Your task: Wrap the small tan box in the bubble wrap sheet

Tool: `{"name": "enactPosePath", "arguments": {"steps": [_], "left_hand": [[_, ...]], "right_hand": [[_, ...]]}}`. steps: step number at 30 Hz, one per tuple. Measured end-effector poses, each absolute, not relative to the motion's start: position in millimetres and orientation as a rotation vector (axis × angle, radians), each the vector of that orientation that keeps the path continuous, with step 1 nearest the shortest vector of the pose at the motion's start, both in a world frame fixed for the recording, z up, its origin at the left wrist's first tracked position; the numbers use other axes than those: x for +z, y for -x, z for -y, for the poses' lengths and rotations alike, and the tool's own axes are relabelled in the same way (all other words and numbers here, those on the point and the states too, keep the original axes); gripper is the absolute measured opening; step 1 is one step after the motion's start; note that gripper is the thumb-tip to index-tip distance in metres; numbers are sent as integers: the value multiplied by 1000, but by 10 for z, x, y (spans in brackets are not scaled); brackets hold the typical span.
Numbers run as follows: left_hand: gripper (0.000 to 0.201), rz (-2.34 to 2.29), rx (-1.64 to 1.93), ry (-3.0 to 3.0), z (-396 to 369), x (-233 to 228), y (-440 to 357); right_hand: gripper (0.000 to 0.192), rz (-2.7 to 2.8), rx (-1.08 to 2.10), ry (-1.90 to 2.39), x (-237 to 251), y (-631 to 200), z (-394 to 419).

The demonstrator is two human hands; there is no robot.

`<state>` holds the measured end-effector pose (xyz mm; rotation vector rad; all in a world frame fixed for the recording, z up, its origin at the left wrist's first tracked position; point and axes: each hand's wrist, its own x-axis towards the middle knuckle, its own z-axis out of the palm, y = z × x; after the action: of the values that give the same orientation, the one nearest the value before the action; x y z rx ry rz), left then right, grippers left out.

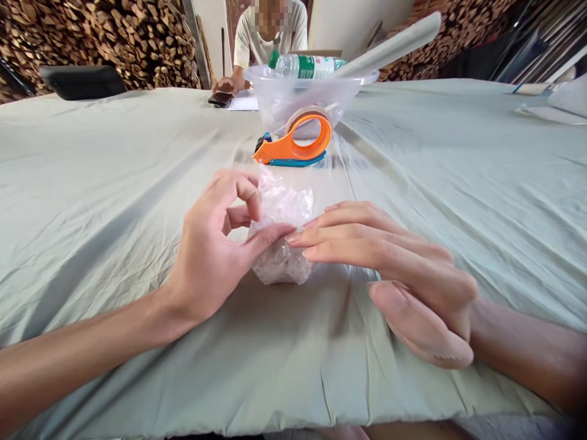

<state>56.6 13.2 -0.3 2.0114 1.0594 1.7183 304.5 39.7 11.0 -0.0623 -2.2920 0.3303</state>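
Observation:
A small bundle of clear bubble wrap (pixel 287 266) stands on the cloth-covered table in front of me. What lies inside it cannot be made out. My left hand (pixel 220 250) grips the bundle from the left, with the thumb pressed across its near side and the fingers curled at its upper left. On the other side, my right hand (pixel 389 263) has its fingers stretched out, their tips at the bundle's right side near my left thumb. Just beyond the bundle sits an orange tape dispenser (pixel 275 151) with a blue lower part and a roll of tape.
Behind the dispenser stands a translucent plastic basin (pixel 279 98) holding a green-labelled bottle (pixel 309 66) and a long white roll (pixel 394 44). A black case (pixel 82 82) lies far left. Across the table, a person (pixel 270 33) has a hand by a phone (pixel 221 99).

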Motion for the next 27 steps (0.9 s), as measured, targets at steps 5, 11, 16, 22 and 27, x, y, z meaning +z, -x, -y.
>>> {"name": "enactPosePath", "arguments": {"steps": [5, 11, 16, 22, 27], "left_hand": [[13, -1203, 1535, -2104, -57, 44, -511], [24, -1286, 1300, -2670, 17, 38, -422], [57, -1247, 968, -2719, 74, 106, -385], [68, -1353, 875, -2443, 58, 91, -412], [58, -1382, 840, -2301, 32, 115, -454]], "right_hand": [[39, 2256, 476, 105, 82, -3043, -365], [42, 2136, 690, 157, 10, -3017, -342], [40, 2088, 821, 190, 28, -3040, -350], [41, 2034, 1043, 232, 75, -3061, -387], [43, 1982, 1184, 247, 115, -3052, -389]]}}
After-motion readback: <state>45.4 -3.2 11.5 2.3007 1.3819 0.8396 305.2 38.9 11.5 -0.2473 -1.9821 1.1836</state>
